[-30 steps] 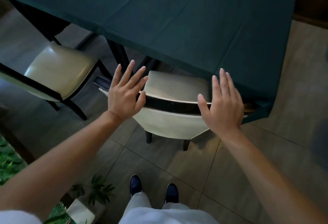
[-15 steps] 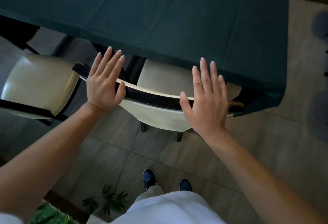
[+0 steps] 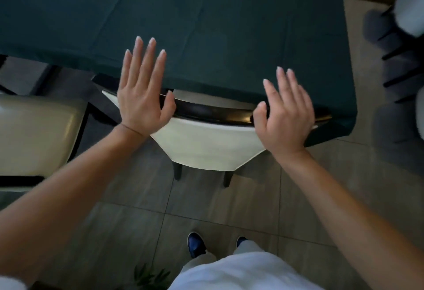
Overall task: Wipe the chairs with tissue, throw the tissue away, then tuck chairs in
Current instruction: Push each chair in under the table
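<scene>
A cream-padded chair (image 3: 206, 147) with a dark top rail stands pushed in under the table (image 3: 206, 25), which is covered by a dark green cloth; only a sliver of its seat shows past the cloth edge. My left hand (image 3: 142, 96) lies flat with fingers spread on the left end of the backrest rail. At the right end of the rail my right hand (image 3: 284, 115) rests flat, fingers apart. Neither hand holds anything. No tissue is in view.
A second cream chair (image 3: 34, 133) stands at the left, its seat out from under the table. Another pale chair (image 3: 410, 2) with dark legs is at the far right. My blue shoes (image 3: 195, 243) stand on the grey tiled floor; plant leaves (image 3: 149, 278) lie at the bottom edge.
The chair has slid forward under the table with both flat hands on its backrest; much less of the seat shows. I have stepped closer.
</scene>
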### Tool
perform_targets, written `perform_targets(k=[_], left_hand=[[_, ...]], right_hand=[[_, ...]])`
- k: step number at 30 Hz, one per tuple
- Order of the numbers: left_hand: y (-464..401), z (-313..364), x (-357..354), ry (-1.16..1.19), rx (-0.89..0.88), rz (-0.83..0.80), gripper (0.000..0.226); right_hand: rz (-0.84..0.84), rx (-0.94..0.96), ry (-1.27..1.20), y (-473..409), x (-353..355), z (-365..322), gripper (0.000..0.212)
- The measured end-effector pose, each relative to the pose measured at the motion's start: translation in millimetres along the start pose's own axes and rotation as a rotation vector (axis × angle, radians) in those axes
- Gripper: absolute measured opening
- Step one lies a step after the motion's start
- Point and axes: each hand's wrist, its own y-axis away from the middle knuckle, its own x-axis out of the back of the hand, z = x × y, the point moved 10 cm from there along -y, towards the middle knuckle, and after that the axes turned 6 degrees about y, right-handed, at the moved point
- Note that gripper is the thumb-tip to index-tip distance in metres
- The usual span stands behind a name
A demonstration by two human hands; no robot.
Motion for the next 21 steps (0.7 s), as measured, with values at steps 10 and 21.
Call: perform_targets(k=[10, 21], left_hand=[[-27.2, -45.6, -9.6, 0.023, -0.002, 0.004, 0.062], [-48.9, 11.4, -54.7, 0.021, -0.026, -0.063, 0.049]], right_hand=[[0.111, 0.013, -0.038, -32.0, -15.4, -27.2, 0.044], [0.161, 0.035, -0.191, -84.9, -46.6, 63.6, 0.034]])
